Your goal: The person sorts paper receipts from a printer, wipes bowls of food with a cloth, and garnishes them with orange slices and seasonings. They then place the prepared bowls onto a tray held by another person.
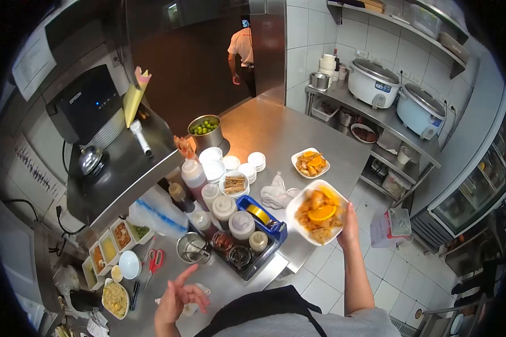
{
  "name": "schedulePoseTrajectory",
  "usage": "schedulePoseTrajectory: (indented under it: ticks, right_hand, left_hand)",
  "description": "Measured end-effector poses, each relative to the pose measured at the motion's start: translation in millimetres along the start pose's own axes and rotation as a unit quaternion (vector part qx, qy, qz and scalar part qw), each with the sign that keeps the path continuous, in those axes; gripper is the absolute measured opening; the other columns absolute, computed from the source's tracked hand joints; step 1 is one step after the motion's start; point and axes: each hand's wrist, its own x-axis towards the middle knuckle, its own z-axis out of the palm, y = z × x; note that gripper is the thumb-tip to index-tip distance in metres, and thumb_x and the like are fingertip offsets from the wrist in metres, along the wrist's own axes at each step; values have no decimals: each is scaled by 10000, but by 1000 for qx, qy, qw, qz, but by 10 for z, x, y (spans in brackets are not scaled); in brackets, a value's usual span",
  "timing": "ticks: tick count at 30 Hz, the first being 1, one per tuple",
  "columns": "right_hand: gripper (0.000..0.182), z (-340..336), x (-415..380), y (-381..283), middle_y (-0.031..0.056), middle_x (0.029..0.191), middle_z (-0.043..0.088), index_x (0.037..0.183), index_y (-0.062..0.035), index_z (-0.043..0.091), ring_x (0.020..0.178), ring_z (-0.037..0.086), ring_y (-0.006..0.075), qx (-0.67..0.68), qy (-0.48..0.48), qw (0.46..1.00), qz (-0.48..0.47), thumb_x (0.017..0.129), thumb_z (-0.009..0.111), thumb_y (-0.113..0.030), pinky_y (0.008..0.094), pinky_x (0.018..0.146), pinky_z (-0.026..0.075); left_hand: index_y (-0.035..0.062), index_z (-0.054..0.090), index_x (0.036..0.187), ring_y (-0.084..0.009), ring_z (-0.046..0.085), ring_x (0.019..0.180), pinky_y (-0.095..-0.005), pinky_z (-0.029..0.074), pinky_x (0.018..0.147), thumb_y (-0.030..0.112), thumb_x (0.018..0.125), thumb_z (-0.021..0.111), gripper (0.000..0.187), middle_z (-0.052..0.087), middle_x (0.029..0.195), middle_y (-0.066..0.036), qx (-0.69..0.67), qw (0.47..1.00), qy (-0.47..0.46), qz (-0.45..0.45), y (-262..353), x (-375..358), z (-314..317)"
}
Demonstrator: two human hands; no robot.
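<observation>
My right hand grips the right edge of a white square bowl, held up beside the counter. Glazed pieces of food topped with orange slices fill it. At the lower left, my left hand hovers with its fingers apart and nothing in them. Beneath it lies a white cloth, partly hidden by the fingers. A metal pot stands just beyond that hand. Farther along the steel counter sits a similar white dish of food with orange slices.
Sauce bottles crowd a black tray beside a blue tape dispenser. Red scissors and a dish of fried rice lie left. A crumpled cloth, stacked white bowls and a pot of green limes occupy the counter. A person stands beyond.
</observation>
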Motion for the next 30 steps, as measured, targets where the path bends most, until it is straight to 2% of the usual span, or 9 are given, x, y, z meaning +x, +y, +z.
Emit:
schedulePoseTrajectory:
  ticks: [8,10,15,17,21,23,26,28,30]
  right_hand:
    - [462,-1034,902,667,111,1070,553,1198,-8,450,983,555,209,-78,229,970,-3,949,346,-383,326,865,440]
    - [450,-1169,1109,798,108,1034,565,1167,-8,476,942,571,212,-117,243,963,-7,946,353,-381,331,821,457]
    - [435,-1645,1739,1258,123,954,586,1096,-27,516,857,592,226,-262,231,932,-98,938,361,-401,333,723,483]
    - [435,-1504,1884,1163,227,1031,575,1033,18,572,868,582,359,-457,295,835,-79,934,369,-354,408,766,454]
    - [429,-1225,2224,1009,251,1026,559,1024,20,584,908,543,398,-534,247,809,14,932,368,-339,434,804,425]
    - [376,-1208,2538,1053,212,989,569,1012,-2,591,927,531,368,-690,181,695,-86,925,386,-304,438,796,422]
    - [314,-484,2742,720,169,960,573,983,-20,602,927,526,339,-649,224,665,-293,902,428,-269,435,784,425]
    - [264,-20,2899,517,135,992,573,962,-36,610,966,513,320,-626,59,740,-240,874,471,-243,427,817,417]
    - [248,281,3193,776,100,999,580,954,-74,625,991,506,298,-690,-16,682,-243,846,516,-268,468,852,388]
  left_hand:
    - [-9,269,1331,-266,586,607,-391,494,659,598,894,175,754,577,685,-183,3,985,171,22,-4,-120,-77]
    - [22,278,1335,-185,592,614,-274,482,575,590,886,295,724,595,736,-116,-26,982,189,-12,104,-153,-42]
    - [49,269,1350,-170,563,584,-255,461,563,637,864,242,764,576,687,-103,30,966,254,-26,151,-116,11]
    - [50,271,1348,-169,563,588,-256,460,570,631,867,241,755,576,687,-105,22,964,263,-37,146,-93,13]
    - [57,269,1346,-167,556,592,-262,453,571,622,874,235,737,573,687,-105,-1,963,262,-66,117,7,-3]
    - [53,270,1345,-167,554,591,-262,452,573,620,875,233,737,571,686,-104,5,961,270,-68,133,36,-4]
    - [40,275,1340,-165,547,590,-261,448,578,616,879,226,739,567,685,-100,17,954,288,-75,135,69,9]
    - [36,277,1339,-164,545,590,-260,447,580,614,880,223,740,565,684,-99,22,951,298,-79,69,36,-61]
    - [-27,439,1193,-166,538,597,-262,437,598,609,886,201,745,566,696,-98,35,960,262,-88,-44,-19,-222]
